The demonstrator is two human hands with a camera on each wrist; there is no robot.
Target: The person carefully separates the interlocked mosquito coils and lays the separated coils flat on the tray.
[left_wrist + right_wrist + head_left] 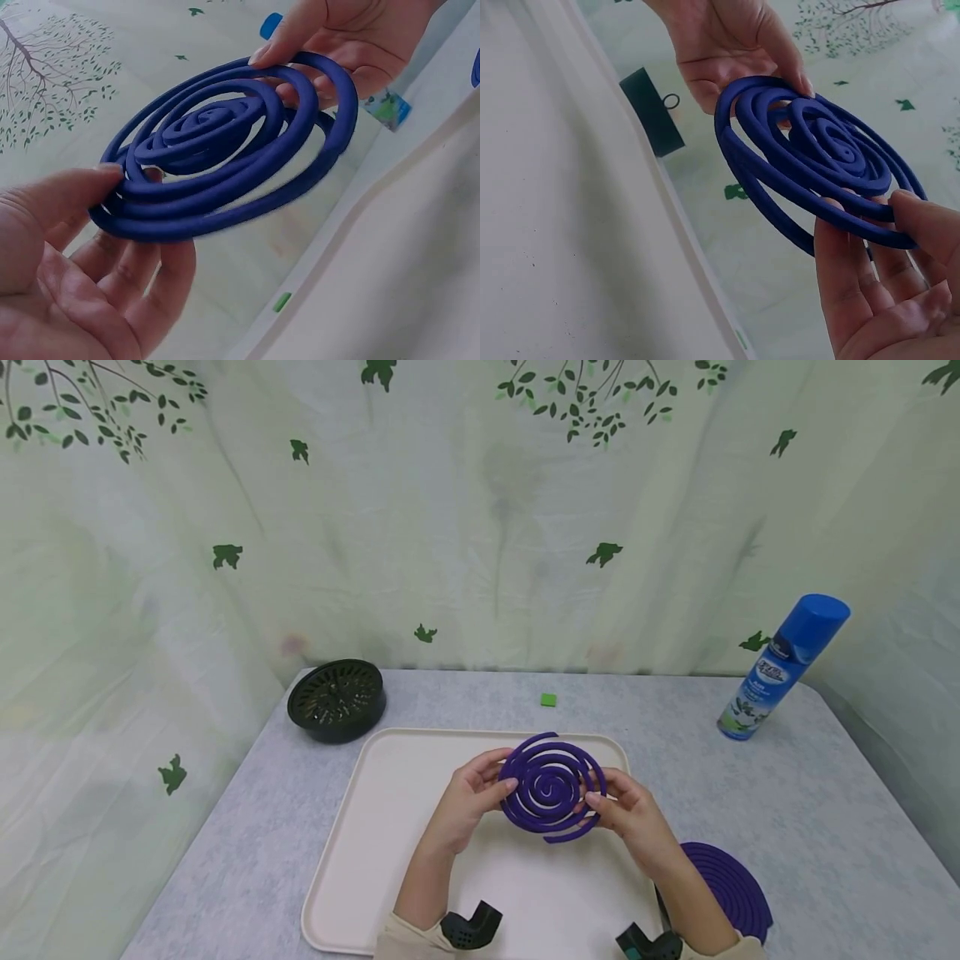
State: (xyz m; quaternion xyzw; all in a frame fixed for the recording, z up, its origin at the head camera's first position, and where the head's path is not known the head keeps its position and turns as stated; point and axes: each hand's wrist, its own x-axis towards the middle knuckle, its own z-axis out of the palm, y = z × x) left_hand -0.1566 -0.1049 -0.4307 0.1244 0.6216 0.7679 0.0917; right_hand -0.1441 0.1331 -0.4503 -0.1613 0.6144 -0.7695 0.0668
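Note:
A purple mosquito coil (550,787) is held up above the white tray by both hands. Its windings stand apart, with gaps between the rings, and in the wrist views the outer rings sit at different heights from the centre. My left hand (471,800) pinches its left edge, thumb on top and fingers beneath. On the opposite edge, my right hand (628,817) grips the rings between thumb and fingers. The left wrist view shows the coil (225,217) tilted, as does the right wrist view, where the coil (780,176) partly hides the right fingers.
Below the hands lies the white tray (390,860). More purple coils (731,889) lie by its right side, partly behind the right forearm. A black round slotted container (337,702) stands at back left, a blue spray can (780,668) at back right. Behind the tray is a small green square (548,700).

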